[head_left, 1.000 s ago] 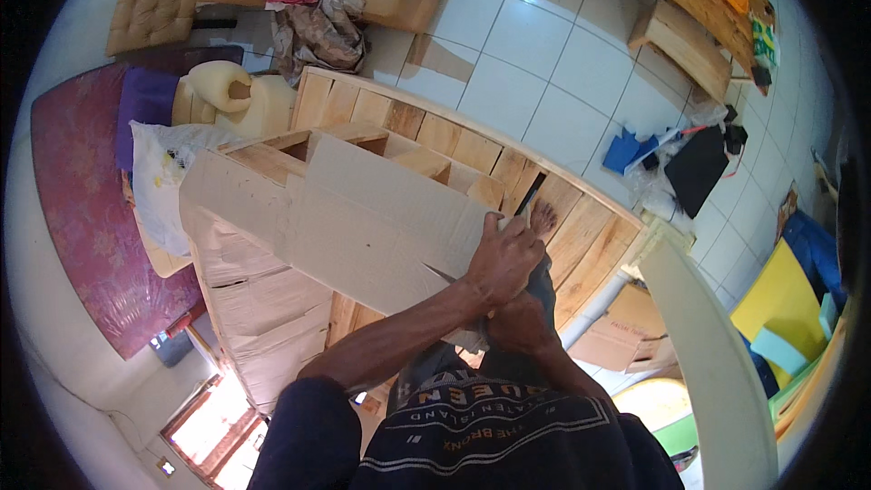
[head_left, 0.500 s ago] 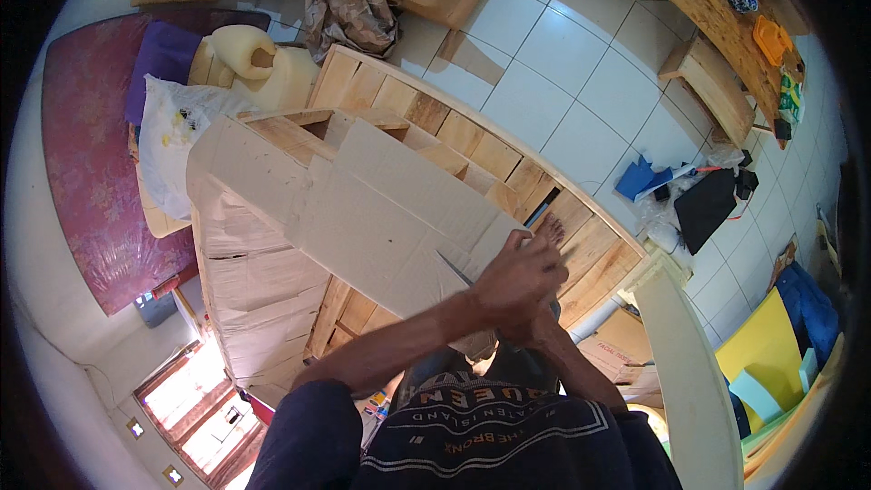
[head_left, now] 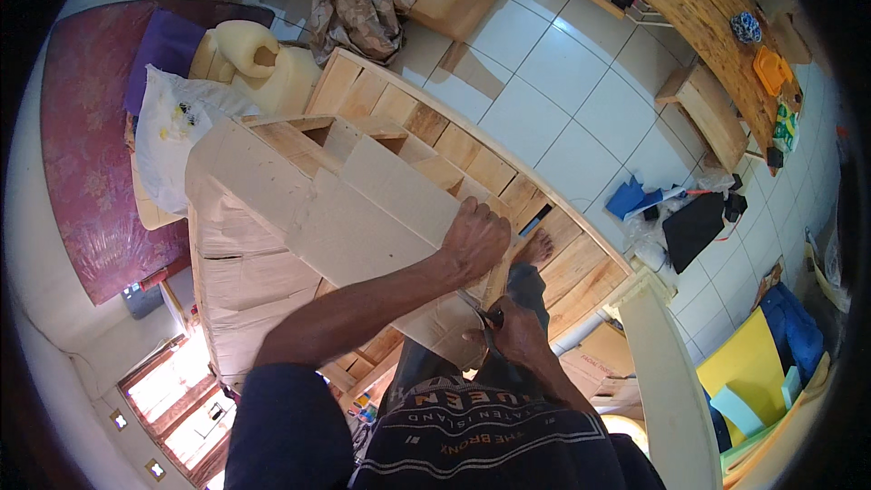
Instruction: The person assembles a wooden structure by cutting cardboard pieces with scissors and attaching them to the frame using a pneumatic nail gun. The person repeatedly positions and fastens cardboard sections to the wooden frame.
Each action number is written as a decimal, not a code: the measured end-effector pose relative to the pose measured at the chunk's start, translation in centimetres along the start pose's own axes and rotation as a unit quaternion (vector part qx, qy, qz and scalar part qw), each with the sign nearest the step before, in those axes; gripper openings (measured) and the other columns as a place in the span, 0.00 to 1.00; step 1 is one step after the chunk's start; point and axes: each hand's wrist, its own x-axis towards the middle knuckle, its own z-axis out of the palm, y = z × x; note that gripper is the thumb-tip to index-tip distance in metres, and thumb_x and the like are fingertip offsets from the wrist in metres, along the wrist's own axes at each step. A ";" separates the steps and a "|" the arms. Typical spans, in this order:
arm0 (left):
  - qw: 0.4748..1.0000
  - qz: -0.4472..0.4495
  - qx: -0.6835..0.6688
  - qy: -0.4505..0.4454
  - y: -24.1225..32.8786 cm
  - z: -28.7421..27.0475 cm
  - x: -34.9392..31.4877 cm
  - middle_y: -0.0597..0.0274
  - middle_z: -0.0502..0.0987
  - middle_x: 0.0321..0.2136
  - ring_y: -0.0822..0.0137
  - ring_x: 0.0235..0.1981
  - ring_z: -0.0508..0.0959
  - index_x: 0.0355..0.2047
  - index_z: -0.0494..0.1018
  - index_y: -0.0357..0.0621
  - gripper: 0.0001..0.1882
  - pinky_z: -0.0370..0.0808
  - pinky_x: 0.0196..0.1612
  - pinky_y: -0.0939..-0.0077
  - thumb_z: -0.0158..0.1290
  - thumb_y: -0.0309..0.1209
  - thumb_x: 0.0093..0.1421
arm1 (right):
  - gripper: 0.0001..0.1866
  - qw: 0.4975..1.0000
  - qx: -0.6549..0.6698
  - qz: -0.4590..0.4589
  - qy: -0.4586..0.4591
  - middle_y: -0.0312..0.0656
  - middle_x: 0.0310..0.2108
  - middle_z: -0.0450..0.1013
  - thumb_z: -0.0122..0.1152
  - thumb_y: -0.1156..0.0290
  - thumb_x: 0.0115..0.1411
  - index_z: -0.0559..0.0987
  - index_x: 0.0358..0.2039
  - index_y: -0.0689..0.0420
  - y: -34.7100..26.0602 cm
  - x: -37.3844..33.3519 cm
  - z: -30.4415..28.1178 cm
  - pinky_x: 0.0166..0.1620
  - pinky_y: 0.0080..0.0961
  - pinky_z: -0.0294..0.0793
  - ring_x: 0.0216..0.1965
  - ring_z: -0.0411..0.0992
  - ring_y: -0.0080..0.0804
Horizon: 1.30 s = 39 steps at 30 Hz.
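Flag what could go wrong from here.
1. The tool in the right hand, apparently scissors, is near the left hand; a slip might nick it.
2. The leg is close too, and could get jabbed.
3. The cardboard reaches the lap; it may bend or shift.

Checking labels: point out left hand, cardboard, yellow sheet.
Left hand [head_left: 476,240]: head view, back of the hand.
Cardboard [head_left: 376,225]: head view, flat upper side.
Yellow sheet [head_left: 742,365]: head view, middle of its surface.
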 end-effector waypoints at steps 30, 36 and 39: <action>0.934 -0.026 -0.169 0.313 1.9 -0.5 -2.4 0.65 0.76 0.22 0.65 0.31 0.76 0.29 0.81 0.46 0.07 0.68 0.40 0.66 0.59 0.31 0.48 | 0.26 0.989 -0.096 -0.106 -0.047 0.44 0.50 0.75 0.65 0.65 0.59 0.74 0.58 0.56 2.0 6.2 1.4 0.55 0.42 0.72 0.53 0.73 0.40; 0.907 -0.030 -0.166 0.386 3.0 -1.0 -4.5 0.65 0.71 0.20 0.66 0.30 0.74 0.22 0.76 0.47 0.04 0.66 0.38 0.66 0.58 0.30 0.43 | 0.30 0.971 -0.105 -0.210 0.046 0.47 0.50 0.75 0.72 0.58 0.57 0.75 0.56 0.57 5.1 6.7 4.5 0.51 0.41 0.75 0.50 0.75 0.43; 0.909 -0.020 -0.180 0.375 3.3 -1.7 -5.4 0.65 0.73 0.22 0.65 0.32 0.75 0.24 0.77 0.46 0.06 0.67 0.39 0.65 0.59 0.31 0.45 | 0.34 0.964 -0.179 -0.172 0.092 0.48 0.51 0.77 0.75 0.55 0.55 0.74 0.58 0.55 6.3 7.8 6.0 0.50 0.39 0.77 0.50 0.76 0.44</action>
